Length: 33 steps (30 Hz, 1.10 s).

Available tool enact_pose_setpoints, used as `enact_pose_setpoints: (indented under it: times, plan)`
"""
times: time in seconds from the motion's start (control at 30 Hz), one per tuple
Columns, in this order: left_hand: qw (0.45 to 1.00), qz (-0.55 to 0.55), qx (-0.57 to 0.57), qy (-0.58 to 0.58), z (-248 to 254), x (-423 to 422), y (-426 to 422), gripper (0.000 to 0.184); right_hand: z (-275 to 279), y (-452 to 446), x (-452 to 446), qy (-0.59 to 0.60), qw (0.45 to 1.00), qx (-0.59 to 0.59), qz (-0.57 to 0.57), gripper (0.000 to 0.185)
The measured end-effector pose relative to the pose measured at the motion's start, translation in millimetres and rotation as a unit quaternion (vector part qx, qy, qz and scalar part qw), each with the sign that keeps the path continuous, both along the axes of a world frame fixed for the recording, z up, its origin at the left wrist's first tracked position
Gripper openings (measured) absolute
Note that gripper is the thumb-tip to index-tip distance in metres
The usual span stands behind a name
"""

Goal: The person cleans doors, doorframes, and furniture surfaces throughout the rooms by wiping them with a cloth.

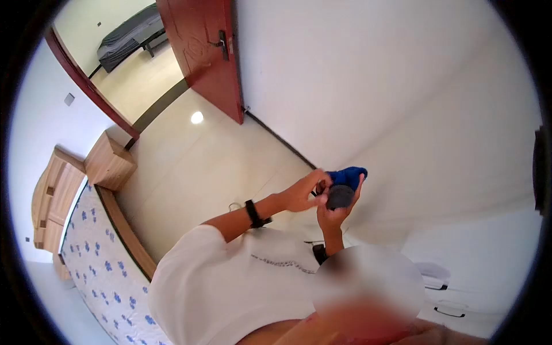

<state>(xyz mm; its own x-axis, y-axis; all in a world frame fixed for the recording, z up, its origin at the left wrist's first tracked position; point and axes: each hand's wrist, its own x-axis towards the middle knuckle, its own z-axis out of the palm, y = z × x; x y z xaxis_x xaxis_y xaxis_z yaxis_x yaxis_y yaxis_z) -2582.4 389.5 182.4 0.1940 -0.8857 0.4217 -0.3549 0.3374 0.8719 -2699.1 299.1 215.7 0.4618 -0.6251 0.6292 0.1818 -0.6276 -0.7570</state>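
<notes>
A bright blue, soft-looking item (348, 174) with a dark grey rounded part (340, 197) is between my two hands; its exact kind cannot be made out. My right hand (332, 215) cups the grey part from below, fingers reaching up along its far side. From the left, my left hand (302, 192) meets it, fingers curled against the blue part and the grey edge. Black bands (253, 214) are on both wrists. A white shirt (230, 282) covers my body, and a blurred patch hides part of the lower right.
On the left are a bed with a blue-flowered mattress (98, 253) and a wooden bedside cabinet (110, 162). A red door (201, 54) stands open onto another room with a grey covered piece of furniture (135, 37). A white wall (368, 75) rises beyond my hands; white drawers (460, 302) are at lower right.
</notes>
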Motion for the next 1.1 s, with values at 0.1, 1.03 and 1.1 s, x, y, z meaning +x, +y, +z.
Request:
enact_pose_setpoints:
  times: [0.1, 1.03, 1.1]
  plan:
    - [0.992, 0.05, 0.014, -0.114, 24, 51, 42, 0.072, -3, 2, 46, 0.029, 0.993, 0.074, 0.087, 0.045]
    - [0.866, 0.499, 0.023, 0.012, -30, 535, 86, 0.062, -23, -13, 603, 0.19, 0.879, 0.098, 0.426, 0.033]
    - [0.865, 0.499, 0.045, 0.035, -5, 586, 84, 0.059, -42, -28, 661, 0.18, 0.863, 0.186, 0.433, 0.026]
